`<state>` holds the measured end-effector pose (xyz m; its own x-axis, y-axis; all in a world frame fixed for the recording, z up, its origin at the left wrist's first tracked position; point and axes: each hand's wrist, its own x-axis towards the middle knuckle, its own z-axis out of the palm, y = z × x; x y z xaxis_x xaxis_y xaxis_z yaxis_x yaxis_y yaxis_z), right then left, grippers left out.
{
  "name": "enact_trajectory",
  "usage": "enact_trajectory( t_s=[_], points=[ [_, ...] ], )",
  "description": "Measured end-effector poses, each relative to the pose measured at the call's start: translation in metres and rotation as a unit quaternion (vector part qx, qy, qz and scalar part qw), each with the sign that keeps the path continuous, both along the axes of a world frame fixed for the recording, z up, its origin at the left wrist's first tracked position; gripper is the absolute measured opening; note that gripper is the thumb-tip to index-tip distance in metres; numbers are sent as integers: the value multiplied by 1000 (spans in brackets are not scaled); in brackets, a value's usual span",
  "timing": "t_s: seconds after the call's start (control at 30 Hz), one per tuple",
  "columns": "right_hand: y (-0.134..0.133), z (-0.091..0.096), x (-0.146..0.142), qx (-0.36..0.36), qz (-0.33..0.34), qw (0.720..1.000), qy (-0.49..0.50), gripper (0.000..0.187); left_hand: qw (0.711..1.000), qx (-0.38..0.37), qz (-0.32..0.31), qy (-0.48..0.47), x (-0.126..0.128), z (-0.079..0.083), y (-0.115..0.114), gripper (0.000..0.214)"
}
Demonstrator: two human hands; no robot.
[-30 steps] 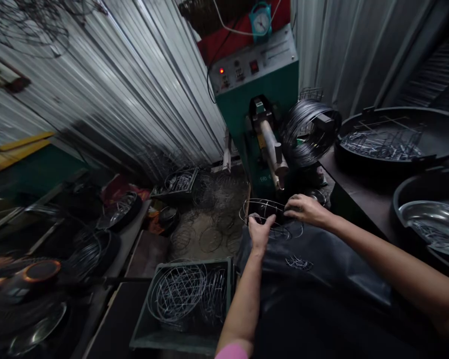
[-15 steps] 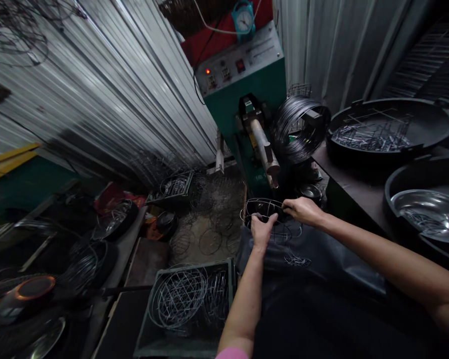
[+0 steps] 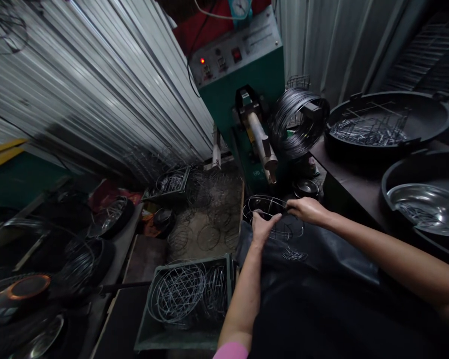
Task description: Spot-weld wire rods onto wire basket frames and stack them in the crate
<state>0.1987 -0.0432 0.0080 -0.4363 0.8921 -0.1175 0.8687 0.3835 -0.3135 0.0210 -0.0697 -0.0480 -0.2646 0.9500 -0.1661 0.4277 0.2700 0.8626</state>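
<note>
Both my hands hold a small round wire frame [image 3: 264,205] over a dark apron sheet [image 3: 322,259] on my lap. My left hand [image 3: 262,227] pinches its near rim, fingers closed on the wire. My right hand [image 3: 306,209] grips the right side of the same frame. A few more wire rings [image 3: 294,255] lie on the sheet just below. Directly beyond the frame stands a green machine [image 3: 247,94] with a protruding arm [image 3: 262,144] pointing toward my hands.
A coil of dark wire [image 3: 297,122] hangs to the right of the machine. Black pans [image 3: 389,124] with wire pieces and a steel bowl [image 3: 426,207] sit on the right bench. A green crate [image 3: 187,299] of finished wire frames stands at lower left. Wire rings litter the floor [image 3: 209,229].
The view has drifted so the machine sits lower left in frame. Both hands stay on the wire frame, turning it slightly; my left hand shifted a little up and right.
</note>
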Motion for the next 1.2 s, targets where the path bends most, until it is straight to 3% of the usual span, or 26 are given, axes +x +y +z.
enact_trajectory(
  t_s=[0.1,0.23,0.37,0.53,0.77,0.97,1.2],
  points=[
    [-3,-7,1,6,-24,999,48,18,1000,0,-4,11,1,-2,0,59],
    [-5,-14,2,-19,-8,995,99,17,1000,-7,0,18,2,-6,0,56],
    [-2,-17,8,-55,1,991,119,15,999,-27,-2,32,7,-1,0,58],
    [-2,-23,14,-67,-35,982,175,11,997,-55,2,56,17,5,0,62],
    [-7,-40,28,-85,-52,975,197,10,995,-43,-34,84,26,-5,-1,64],
    [-10,-57,43,-190,-59,919,339,15,990,-35,-68,121,36,-9,-8,59],
    [-26,-70,36,-172,-145,894,388,18,988,-30,-80,126,37,-11,-12,59]
  ],
)
